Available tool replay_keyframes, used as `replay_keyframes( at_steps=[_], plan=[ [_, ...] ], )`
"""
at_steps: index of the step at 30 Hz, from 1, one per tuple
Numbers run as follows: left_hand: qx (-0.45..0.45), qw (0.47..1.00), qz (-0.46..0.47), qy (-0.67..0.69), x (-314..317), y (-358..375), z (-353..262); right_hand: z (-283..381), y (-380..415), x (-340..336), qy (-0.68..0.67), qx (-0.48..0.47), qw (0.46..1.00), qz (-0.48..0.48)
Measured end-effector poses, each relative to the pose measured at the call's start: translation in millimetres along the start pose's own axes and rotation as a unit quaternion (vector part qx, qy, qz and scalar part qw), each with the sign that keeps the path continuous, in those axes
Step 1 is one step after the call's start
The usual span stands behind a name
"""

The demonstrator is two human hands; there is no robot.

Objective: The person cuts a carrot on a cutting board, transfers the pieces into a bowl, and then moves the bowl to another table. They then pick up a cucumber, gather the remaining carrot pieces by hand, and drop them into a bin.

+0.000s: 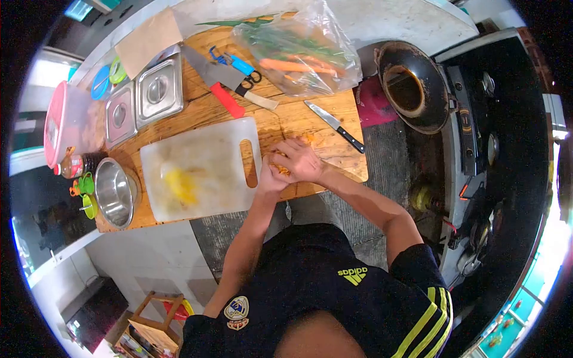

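Note:
My left hand (271,178) and my right hand (302,161) are pressed together at the table's near edge, just right of the white cutting board (203,143). Orange peelings (283,170), like carrot peel, show between the closed fingers of both hands. A few more orange scraps (308,138) are on the wood beyond my knuckles. Yellow-orange stain marks the board's left half. To the right of the hands lies a small black-handled knife (338,127). Farther back are a cleaver (218,73) with a pale handle and a red-handled tool (227,101).
Carrots and greens fill a clear plastic bag (304,56) at the back. Scissors (245,67) lie beside it. Lidded steel trays (159,89), a steel bowl (116,194) and a pink-lidded tub (57,125) stand left. A wok (412,86) sits right, near the stove (468,125).

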State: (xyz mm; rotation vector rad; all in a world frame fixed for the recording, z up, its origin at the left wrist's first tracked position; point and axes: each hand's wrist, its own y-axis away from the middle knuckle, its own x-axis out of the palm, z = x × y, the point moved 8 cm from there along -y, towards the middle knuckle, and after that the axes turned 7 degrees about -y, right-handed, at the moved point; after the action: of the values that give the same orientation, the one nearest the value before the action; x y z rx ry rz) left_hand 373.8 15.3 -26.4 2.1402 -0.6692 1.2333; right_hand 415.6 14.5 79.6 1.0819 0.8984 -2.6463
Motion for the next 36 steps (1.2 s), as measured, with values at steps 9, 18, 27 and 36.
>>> replay_keyframes(
  at_steps=[9,18,27,36],
  plan=[
    [-0.019,1.000,-0.005,-0.006,-3.8,-4.7,-5.0,3.9,-2.0,5.3,-0.014,-0.060,0.998,0.007],
    [-0.030,0.999,-0.012,-0.015,-6.0,-1.7,-13.1,6.0,-11.2,-4.2,-0.081,-0.016,0.996,0.040],
    [-0.102,0.976,-0.006,0.192,-32.8,-2.0,-10.9,-55.5,43.0,-41.4,-0.103,0.197,0.966,-0.129],
    [-0.057,0.981,-0.080,0.165,-20.6,32.0,-37.3,-54.4,64.6,6.4,0.019,0.278,0.959,0.044]
  ],
)
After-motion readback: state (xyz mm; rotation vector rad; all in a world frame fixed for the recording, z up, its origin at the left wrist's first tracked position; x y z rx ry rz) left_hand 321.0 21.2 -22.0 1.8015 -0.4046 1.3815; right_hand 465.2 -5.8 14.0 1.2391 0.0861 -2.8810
